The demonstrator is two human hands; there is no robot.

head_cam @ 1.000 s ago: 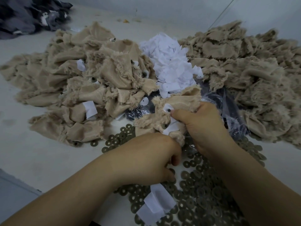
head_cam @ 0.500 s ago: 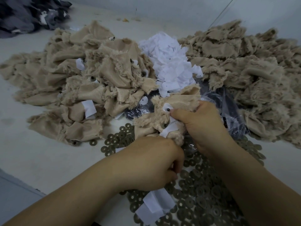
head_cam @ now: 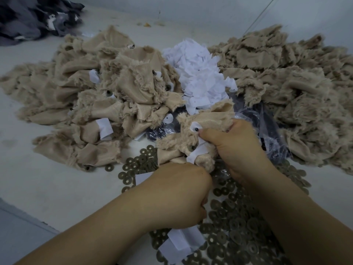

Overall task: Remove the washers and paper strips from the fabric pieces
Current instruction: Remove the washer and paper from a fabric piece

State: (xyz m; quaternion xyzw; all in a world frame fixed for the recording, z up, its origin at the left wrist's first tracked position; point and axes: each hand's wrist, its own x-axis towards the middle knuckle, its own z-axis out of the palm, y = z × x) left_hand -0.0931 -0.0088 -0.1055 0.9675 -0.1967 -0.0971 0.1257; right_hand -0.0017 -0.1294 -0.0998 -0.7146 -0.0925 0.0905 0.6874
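Surface: pale grey table top point(head_cam: 44, 180) under your arms, with a plain light wall behind and a dark grey cloth heap point(head_cam: 32, 18) at the far left corner
Change: your left hand point(head_cam: 179, 196) has slid a little nearer and lower than a second ago, fist closed tight below the fabric; the white paper strip point(head_cam: 196, 153) on the piece looks more drawn out, so you seem to be part way through pulling it free
Left hand: clenched, fingers curled under; you appear to be gripping the lower edge of the fabric piece or the strip, but which one is hidden
Right hand: your right hand point(head_cam: 235, 148) grasps the fabric piece point(head_cam: 202, 134), thumb pressed just beside a dark stud on a white paper disc
Task thing: the held piece hangs between your hands, above the loose washers point(head_cam: 235, 226) spread on the table
Done so far: white paper scraps point(head_cam: 198, 81) piled in the middle, tan fabric heap point(head_cam: 298, 96) on the right
Left to do: left fabric heap point(head_cam: 91, 104) shows strips and studs on several pieces, so much work remains
Also: crumpled clear plastic bag point(head_cam: 267, 131) lies behind your right hand
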